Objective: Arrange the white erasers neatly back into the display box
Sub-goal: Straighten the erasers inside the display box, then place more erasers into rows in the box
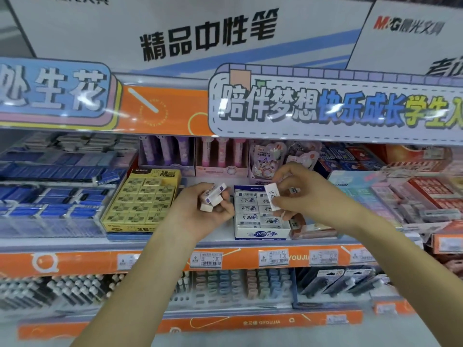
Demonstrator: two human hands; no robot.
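Observation:
A white and blue display box stands on the middle shelf, with several white erasers lying in rows inside it. My left hand is just left of the box and grips a small bunch of white erasers, some with purple-ended sleeves. My right hand hovers over the box's right side and pinches one white eraser upright between thumb and fingers. That hand hides the box's right rear corner.
A yellow box of 2B erasers stands left of the display box. Blue eraser packs fill the far left, and pink and red boxes crowd the right. An orange price strip marks the shelf's front edge. Pens fill the shelf below.

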